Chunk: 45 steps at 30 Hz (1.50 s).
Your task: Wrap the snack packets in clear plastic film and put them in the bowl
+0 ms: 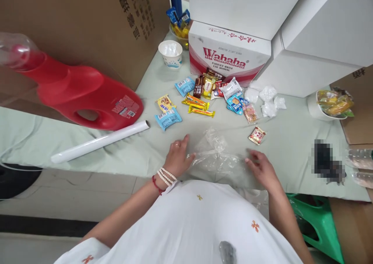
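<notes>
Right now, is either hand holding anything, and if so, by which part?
Nothing appears to be held: the left hand and right hand are open at either side of the clear plastic bag. Whether either touches its edge cannot be told.

Mat'ls & surf. finish, as obs'd
Clear bag [217, 155] was thin plastic film, glossy, crinkled; snack packs [184, 86] were also film, shiny. Red jug [71, 87] was smooth plastic, semi-gloss; white roll [101, 141] was smooth, glossy. Drinking-water box [229, 54] was printed cardbd., low sheen; brown carton [87, 27] was cardbd., matt. Table cover [291, 147] was matt cloth, lightly creased. Cup [170, 62] appeared to be paper, smooth. Stool [328, 221] was smooth plastic w/ slight gloss.
</notes>
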{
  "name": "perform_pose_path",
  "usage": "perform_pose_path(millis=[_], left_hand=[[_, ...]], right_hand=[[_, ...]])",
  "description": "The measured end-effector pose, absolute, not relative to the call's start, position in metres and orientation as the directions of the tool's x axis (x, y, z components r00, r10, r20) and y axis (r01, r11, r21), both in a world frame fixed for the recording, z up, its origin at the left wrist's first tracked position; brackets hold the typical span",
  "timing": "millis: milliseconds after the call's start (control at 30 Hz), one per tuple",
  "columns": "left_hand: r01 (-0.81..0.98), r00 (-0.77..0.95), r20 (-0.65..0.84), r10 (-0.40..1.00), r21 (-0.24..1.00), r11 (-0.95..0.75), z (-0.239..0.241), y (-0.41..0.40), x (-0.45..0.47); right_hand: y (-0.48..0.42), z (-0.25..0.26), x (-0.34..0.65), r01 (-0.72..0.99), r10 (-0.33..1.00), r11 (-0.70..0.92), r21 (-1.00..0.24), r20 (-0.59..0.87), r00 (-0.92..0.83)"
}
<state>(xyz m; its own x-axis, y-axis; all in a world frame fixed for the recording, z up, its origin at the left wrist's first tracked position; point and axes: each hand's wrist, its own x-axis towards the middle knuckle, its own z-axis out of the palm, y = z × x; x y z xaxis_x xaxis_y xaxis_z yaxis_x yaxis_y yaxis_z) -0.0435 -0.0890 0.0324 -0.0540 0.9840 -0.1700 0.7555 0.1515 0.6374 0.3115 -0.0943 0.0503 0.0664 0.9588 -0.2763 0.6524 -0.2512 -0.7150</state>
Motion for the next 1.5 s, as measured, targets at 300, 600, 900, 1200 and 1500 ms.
perform_pose_path(millis=[300,600,900,1200,1500], left_hand=[[0.734,0.012,-0.200,0.980,0.667,0.127,0.039,-0.044,0.003],[0.142,-0.230,-0.221,0.948,0.956,0.257,0.012,-0.034,-0.015],[0.821,-0.013,0.351,0.936,0.538,-0.190,0.034,-0.041,-0.022],[0.827,0.475,0.042,0.879,0.320,-0.462,-0.002,-0.064,-0.047],[0.828,0.485,0.035,0.874,0.304,-0.471,0.002,-0.073,-0.050]], right_hand=[[-0.027,0.046,0.215,0.631,0.966,-0.108,-0.768,-0.232,-0.117],[-0.010,0.023,0.266,0.370,0.943,-0.219,-0.903,-0.099,0.316],[0.001,0.012,0.272,0.469,0.939,-0.276,-0.839,-0.131,0.318],[-0.005,0.028,0.326,0.806,0.954,-0.293,-0.514,-0.098,0.285],[0.110,0.092,0.150,0.914,0.941,0.303,-0.270,-0.064,-0.331]])
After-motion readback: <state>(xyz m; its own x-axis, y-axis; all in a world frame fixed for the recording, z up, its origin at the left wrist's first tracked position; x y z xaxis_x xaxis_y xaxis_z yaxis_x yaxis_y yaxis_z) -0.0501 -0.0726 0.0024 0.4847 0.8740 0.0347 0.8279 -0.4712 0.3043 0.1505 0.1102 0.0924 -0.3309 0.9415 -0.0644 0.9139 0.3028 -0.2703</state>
